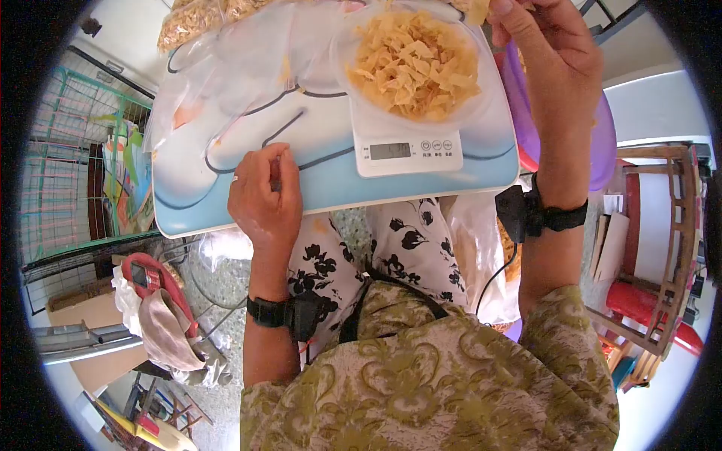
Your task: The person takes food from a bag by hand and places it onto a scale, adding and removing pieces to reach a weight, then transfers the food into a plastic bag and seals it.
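On a small low table (323, 199) stands a white digital kitchen scale (410, 161) with a lit display. A clear bowl (342, 60) heaped with thin yellow dried flakes (417, 64) sits on the scale. My right hand (549, 56) is raised at the bowl's far right edge, its fingers pinching a yellow flake (478, 10). The fingertips are partly cut off by the top of the view. My left hand (265, 192) rests closed on the table's near edge, left of the scale, with nothing seen in it.
Filled clear bags of flakes (192, 22) lie at the table's far left, beside flat clear plastic bags (218, 83). A purple basin (602, 143) stands right of the table. At left are a wire cage (68, 150) and a red basket with cloths (169, 301).
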`<move>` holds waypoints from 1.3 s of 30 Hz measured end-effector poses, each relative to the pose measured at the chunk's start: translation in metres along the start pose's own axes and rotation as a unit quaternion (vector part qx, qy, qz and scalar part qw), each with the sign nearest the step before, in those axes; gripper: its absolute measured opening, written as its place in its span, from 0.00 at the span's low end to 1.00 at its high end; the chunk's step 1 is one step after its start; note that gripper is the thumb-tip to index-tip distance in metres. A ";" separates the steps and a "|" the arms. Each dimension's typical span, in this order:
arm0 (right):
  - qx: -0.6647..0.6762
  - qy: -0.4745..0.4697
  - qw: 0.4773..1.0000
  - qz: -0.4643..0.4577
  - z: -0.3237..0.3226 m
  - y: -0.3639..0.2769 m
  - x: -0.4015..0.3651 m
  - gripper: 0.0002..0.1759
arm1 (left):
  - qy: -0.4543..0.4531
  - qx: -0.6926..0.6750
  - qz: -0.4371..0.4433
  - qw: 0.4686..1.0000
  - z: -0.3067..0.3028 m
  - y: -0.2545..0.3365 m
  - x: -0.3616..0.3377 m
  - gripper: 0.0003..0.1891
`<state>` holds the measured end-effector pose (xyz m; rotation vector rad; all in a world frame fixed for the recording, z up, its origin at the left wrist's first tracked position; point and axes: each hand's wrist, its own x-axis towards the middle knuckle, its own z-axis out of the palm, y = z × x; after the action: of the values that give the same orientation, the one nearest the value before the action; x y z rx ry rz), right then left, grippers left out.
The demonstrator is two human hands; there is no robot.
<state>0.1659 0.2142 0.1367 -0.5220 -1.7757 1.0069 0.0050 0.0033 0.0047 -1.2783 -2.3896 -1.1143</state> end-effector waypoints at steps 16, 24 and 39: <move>0.071 -0.006 0.996 -0.055 0.000 0.008 0.001 0.05 | -0.010 0.006 -0.022 1.000 -0.001 0.000 -0.001 0.05; 0.060 -0.011 0.996 -0.059 -0.005 0.007 0.001 0.05 | -0.005 -0.005 -0.023 1.000 0.000 0.000 -0.001 0.04; 0.068 -0.007 0.995 -0.066 0.000 0.009 -0.004 0.06 | -0.011 0.003 -0.028 1.000 -0.001 0.000 -0.001 0.05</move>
<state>0.1667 0.2164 0.1278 -0.3089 -1.7168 1.0323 0.0054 0.0023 0.0053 -1.2363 -2.4571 -1.1141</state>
